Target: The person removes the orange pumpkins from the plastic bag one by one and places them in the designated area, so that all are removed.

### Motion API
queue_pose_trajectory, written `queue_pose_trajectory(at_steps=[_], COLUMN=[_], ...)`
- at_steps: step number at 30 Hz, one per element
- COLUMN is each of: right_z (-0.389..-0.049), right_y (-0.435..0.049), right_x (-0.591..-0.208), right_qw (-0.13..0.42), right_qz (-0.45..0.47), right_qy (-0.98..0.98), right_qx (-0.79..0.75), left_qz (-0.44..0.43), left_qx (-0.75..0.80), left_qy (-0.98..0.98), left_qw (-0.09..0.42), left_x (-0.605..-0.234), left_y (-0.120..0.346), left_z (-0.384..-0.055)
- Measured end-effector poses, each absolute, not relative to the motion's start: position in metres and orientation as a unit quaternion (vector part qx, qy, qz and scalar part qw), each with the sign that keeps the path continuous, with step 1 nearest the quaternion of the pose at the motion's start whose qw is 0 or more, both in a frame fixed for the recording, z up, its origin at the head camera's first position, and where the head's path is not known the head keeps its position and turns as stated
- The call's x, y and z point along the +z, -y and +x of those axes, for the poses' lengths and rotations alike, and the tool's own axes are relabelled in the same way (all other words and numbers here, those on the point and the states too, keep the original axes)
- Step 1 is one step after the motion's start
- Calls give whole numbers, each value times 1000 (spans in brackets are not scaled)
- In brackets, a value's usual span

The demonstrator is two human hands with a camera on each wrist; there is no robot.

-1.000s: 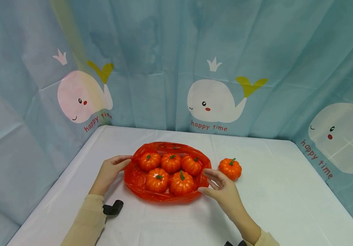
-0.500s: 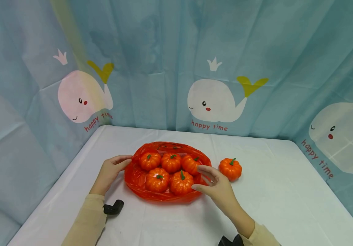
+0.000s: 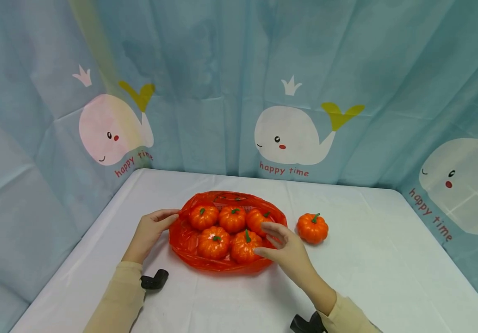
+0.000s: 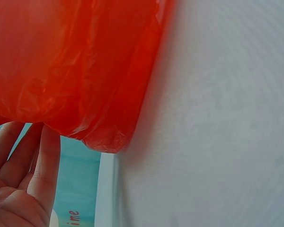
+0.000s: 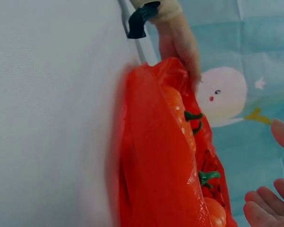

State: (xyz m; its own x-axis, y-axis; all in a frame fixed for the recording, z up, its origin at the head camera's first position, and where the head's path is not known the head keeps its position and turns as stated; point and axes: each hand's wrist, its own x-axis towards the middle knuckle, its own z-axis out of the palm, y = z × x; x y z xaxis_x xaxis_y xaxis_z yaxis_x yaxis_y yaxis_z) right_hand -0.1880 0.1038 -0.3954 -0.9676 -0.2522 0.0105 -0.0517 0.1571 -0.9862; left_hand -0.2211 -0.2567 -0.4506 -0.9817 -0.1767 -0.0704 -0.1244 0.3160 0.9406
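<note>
A red plastic bag, its mouth spread wide, lies on the table with several small orange pumpkins inside, such as the front-left pumpkin. At the bag's left rim, my left hand pinches the plastic; in the left wrist view its fingertips go behind the red edge. My right hand hovers over the bag's right side, thumb and fingers apart with nothing between them. Its fingertips overlap the right-hand pumpkins in the head view. Outside the bag, to the right, sits another orange pumpkin with a green stem.
The white table spreads around the bag. A pale blue curtain with whale prints surrounds it at the back and sides. Black wrist pieces stick out beside both sleeves, one black piece near the left forearm.
My right hand has moved left, from the bag's right rim to over the right-hand pumpkins. The left hand stays at the left rim, and the pumpkins have not moved.
</note>
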Motion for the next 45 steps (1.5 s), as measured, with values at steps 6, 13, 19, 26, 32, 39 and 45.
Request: queue_pose_trajectory(at_steps=[6,13,19,26,32,39,45], right_z=[-189,-190,-190,-190,-188,-187,-187], right_y=[-98,-94,-90,-79,-68,-60,-53], right_x=[-396,-395,-396,-396,-396,-398,-399], right_qw=[81,97,107,116,128,129,127], right_qz=[-101,-103,-118,-134,-149,-170,-184], right_qy=[-757,-755,-748,-750,-750,-756,-759], right_qx=[-640,-640,-644,-638,-632,-619,-612], left_qz=[92,95,94,93,91,89,86], left_qx=[-578,-575,-575,-576,-578,-578,-583], left_qy=[811,812,812,812,811,811,808], left_qw=[26,26,21,20,23,22,18], left_x=[-448,-448,-450,-448,-446,-447,-447], left_y=[256,255,256,256,256,255,254], left_z=[-219,-219,-220,-218,-218,-218,-219])
